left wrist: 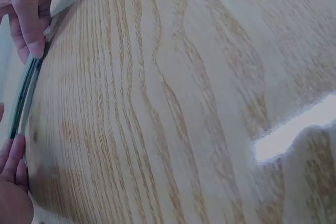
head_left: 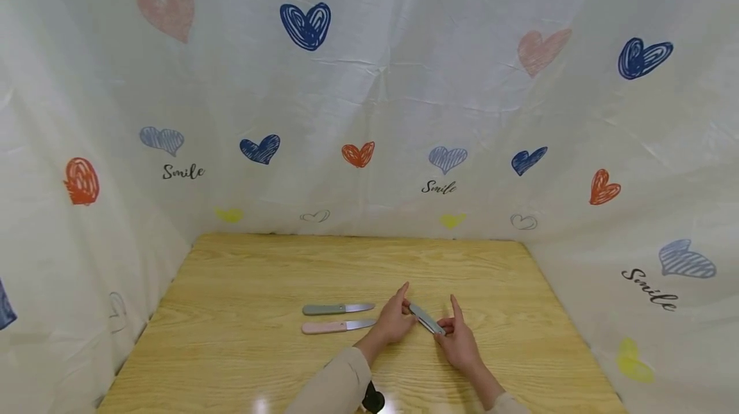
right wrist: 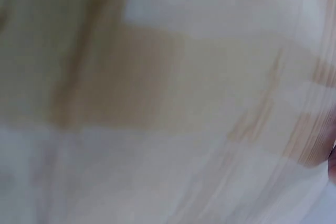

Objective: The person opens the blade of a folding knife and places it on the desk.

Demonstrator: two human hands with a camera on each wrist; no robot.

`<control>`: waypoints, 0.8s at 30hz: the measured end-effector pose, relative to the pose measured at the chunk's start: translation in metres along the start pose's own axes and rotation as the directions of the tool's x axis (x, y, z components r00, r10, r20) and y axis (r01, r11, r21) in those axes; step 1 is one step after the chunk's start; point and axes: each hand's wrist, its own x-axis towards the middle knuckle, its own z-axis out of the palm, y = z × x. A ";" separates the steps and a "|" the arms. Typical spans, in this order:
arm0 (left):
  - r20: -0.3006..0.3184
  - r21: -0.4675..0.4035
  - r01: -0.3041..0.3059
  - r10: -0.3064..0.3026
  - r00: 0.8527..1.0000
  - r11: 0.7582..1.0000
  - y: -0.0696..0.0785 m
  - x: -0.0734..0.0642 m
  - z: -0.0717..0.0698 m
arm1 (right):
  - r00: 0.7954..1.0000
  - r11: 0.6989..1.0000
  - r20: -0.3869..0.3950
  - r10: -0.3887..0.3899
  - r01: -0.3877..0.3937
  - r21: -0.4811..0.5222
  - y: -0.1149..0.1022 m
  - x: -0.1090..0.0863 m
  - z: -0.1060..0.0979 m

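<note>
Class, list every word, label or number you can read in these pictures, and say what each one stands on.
"Smile" on the heart-printed cloth, left.
"Smile" on the same cloth, centre.
"Smile" on the same cloth, right.
No readable marks on the knives, the held tool or the wooden table; the right wrist view is blurred.

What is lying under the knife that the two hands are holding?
Under the held knife only the bare wooden table shows. The left hand and right hand grip its ends, and their fingers cover small patches of table.
</note>
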 end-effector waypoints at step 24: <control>-0.153 -0.240 -0.012 -0.026 0.988 0.971 -0.008 -0.011 -0.031 | 0.996 0.935 0.077 -0.049 0.019 0.355 -0.033 0.006 0.009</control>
